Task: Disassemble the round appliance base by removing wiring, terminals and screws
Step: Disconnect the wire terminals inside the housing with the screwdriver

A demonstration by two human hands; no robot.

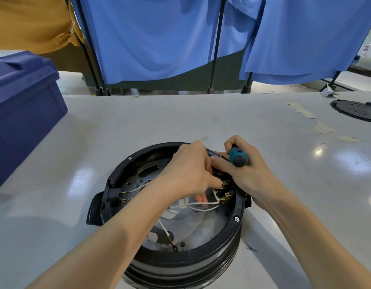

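The round black appliance base (211, 255) stands open side up at the near middle of the table, with a metal plate inside. White wires (201, 205) run across it to brass terminals (225, 198) on its right inner wall; one loose wire ends in a ring lug (175, 248). My left hand (188, 172) reaches into the base with its fingers curled at the terminals; what it pinches is hidden. My right hand (247, 176) sits on the right rim and grips a teal-handled screwdriver (238, 157), handle end toward me and shaft hidden.
A dark blue plastic box (20, 113) stands at the left edge of the grey table (180, 117). A black round cover plate (356, 110) lies at the far right. Blue curtains on black stands (159, 38) hang behind the table.
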